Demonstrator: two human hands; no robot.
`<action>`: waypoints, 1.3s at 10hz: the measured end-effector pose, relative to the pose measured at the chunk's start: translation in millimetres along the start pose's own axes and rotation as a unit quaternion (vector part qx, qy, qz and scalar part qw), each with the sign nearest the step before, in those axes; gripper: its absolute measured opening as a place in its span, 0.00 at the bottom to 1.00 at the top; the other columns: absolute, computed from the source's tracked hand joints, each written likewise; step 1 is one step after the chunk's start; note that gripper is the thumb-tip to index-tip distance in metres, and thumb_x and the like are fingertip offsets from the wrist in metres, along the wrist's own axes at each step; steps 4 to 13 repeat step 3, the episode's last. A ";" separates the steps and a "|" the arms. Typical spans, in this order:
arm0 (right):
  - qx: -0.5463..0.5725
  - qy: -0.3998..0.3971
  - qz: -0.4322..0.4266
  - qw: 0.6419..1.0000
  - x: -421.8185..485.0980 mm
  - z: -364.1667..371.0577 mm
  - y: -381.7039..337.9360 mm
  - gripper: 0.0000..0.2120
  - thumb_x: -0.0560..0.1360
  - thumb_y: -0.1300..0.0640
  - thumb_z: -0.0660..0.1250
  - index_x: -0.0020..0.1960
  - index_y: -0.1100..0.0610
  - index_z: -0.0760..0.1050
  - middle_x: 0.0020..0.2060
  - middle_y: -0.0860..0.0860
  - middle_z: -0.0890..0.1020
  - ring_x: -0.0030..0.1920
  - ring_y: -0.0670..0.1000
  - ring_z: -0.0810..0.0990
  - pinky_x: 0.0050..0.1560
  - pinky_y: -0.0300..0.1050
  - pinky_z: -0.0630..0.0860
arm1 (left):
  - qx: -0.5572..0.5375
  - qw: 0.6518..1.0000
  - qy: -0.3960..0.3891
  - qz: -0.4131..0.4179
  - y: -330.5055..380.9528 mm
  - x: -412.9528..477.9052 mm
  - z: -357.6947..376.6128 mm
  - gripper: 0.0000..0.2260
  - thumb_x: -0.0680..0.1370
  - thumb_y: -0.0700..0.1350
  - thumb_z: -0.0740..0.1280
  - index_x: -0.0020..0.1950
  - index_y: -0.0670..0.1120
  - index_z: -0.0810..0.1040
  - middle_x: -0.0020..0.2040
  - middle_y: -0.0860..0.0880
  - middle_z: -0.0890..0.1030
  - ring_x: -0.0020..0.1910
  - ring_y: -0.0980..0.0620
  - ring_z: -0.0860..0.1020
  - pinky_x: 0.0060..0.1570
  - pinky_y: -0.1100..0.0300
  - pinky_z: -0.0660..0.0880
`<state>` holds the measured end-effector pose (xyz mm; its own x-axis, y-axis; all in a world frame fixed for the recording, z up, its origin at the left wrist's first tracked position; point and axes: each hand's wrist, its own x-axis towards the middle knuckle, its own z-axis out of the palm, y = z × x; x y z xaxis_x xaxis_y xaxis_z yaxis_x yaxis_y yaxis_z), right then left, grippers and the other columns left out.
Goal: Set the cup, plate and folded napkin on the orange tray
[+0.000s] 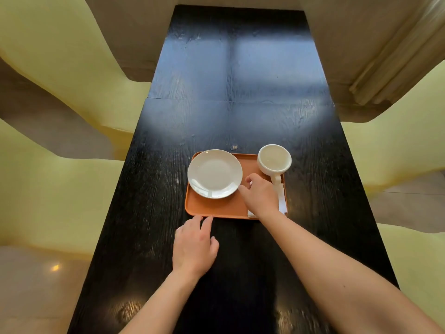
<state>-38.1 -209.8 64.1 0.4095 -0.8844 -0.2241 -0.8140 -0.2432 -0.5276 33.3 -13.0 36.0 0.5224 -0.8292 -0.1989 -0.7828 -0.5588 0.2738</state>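
All three things appeared set on the orange tray (216,208): white plate (214,173) at ten o'clock, cup (274,160) at two, folded napkin (282,201) at four. The right hand (261,197) hovered loosely open over the napkin, gripping nothing; the left hand (193,244) lay flat on the dark surface (216,92), fingertips touching the tray's near rim. Likely only withdrawal remained.

The tray (212,206) lies on the worktop (240,92) ahead of me. The plate (214,173) sits on its far left part, overhanging the left rim. The cup (274,159) stands at the far right corner, handle toward me. The napkin (282,197) lies along the right edge, nearer than the cup, partly under my right hand (261,196). My left hand (193,247) rests on the worktop, fingers (209,221) touching the tray's near rim.
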 end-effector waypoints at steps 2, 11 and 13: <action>-0.092 0.043 -0.100 0.990 -21.3 -57.3 -18.7 0.13 0.78 0.52 0.69 0.57 0.59 0.80 0.49 0.57 0.86 0.47 0.59 0.84 0.42 0.50 0.81 | 0.077 0.996 0.049 -0.007 16.2 36.0 -87.0 0.29 0.77 0.57 0.60 0.77 0.53 0.59 0.75 0.44 0.68 0.74 0.41 0.66 0.72 0.36 0.61; -0.070 0.089 -0.119 0.986 -26.6 -96.4 -34.4 0.13 0.77 0.52 0.69 0.57 0.58 0.80 0.48 0.58 0.86 0.47 0.62 0.84 0.41 0.50 0.79 | 0.111 0.992 0.061 0.012 30.1 54.5 -132.3 0.31 0.78 0.60 0.59 0.78 0.54 0.54 0.80 0.43 0.60 0.79 0.39 0.57 0.73 0.31 0.53; -0.070 0.089 -0.119 0.986 -26.6 -96.4 -34.4 0.13 0.77 0.52 0.69 0.57 0.58 0.80 0.48 0.58 0.86 0.47 0.62 0.84 0.41 0.50 0.79 | 0.111 0.992 0.061 0.012 30.1 54.5 -132.3 0.31 0.78 0.60 0.59 0.78 0.54 0.54 0.80 0.43 0.60 0.79 0.39 0.57 0.73 0.31 0.53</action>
